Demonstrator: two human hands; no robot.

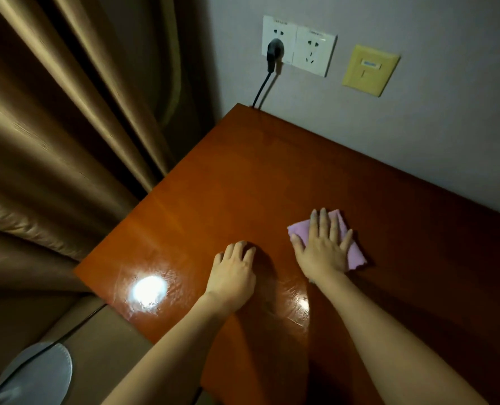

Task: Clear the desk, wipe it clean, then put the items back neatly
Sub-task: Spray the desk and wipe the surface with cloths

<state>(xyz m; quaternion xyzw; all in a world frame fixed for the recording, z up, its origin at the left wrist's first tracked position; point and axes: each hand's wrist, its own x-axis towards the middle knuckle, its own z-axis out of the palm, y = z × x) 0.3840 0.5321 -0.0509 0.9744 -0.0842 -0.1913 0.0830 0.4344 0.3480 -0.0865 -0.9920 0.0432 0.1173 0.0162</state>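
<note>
The reddish-brown wooden desk (243,176) fills the middle of the head view, its glossy top bare and showing light glare and wet streaks. My right hand (323,247) lies flat with spread fingers on a folded pink cloth (355,255), pressing it onto the desk right of centre. My left hand (232,273) rests on the desk just left of it, fingertips bent down onto the wood and holding nothing.
Brown curtains (67,127) hang left of the desk. On the wall behind are white sockets (298,46) with a black plug and cable (273,54), and a yellow wall plate (370,70). A grey slipper (35,372) lies on the floor at lower left.
</note>
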